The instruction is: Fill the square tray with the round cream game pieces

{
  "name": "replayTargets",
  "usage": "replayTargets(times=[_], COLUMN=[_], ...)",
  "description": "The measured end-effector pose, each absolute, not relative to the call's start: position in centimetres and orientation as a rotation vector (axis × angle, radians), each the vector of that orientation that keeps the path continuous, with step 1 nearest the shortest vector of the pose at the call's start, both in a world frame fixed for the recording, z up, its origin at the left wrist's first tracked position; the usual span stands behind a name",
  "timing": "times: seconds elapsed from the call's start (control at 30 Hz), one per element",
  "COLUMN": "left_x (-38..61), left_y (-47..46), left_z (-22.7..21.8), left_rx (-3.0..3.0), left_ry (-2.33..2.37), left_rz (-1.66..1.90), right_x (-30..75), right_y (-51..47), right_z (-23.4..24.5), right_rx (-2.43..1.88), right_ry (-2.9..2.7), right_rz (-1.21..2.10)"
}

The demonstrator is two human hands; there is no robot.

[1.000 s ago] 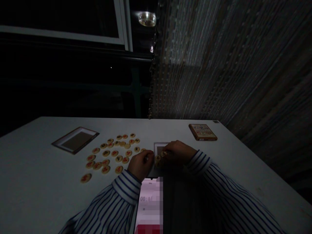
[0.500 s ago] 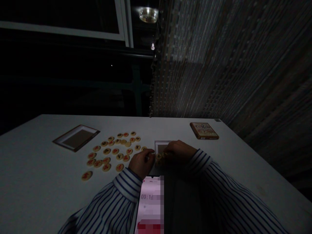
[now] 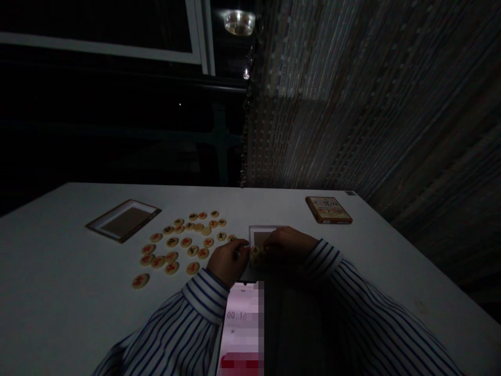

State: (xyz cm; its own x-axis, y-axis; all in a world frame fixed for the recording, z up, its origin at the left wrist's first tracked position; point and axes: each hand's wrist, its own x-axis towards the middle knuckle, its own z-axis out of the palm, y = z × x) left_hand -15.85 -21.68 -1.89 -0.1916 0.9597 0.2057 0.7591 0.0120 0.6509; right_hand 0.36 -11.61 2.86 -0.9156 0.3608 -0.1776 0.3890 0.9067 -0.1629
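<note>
Both hands, left (image 3: pixel 228 262) and right (image 3: pixel 291 243), curl at the lower-centre box (image 3: pixel 261 228), grasp impossible to tell; a light touch suits its discs (image 3: pixel 255 250).

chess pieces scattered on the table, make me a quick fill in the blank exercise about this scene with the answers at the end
1. The characters on the scattered pieces are black on some and ____ on others.
2. The right hand partly covers the small tray, which lies to the ____ of the scattered pieces in the picture.
3. The light sleeves are patterned with dark blue ____.

Missing words: red; right; stripes.
</note>
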Motion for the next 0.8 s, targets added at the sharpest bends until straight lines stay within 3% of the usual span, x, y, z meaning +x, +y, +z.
replayTargets(times=[0.8], left_x=[-15.87], left_y=[-21.74], left_z=[-1.72], left_rx=[1.81], left_ry=[1.976], left_rz=[0.984], right_x=[0.81], right_y=[-11.46], right_z=[3.02], right_rx=[0.578], right_ry=[3.007], right_rz=[-0.248])
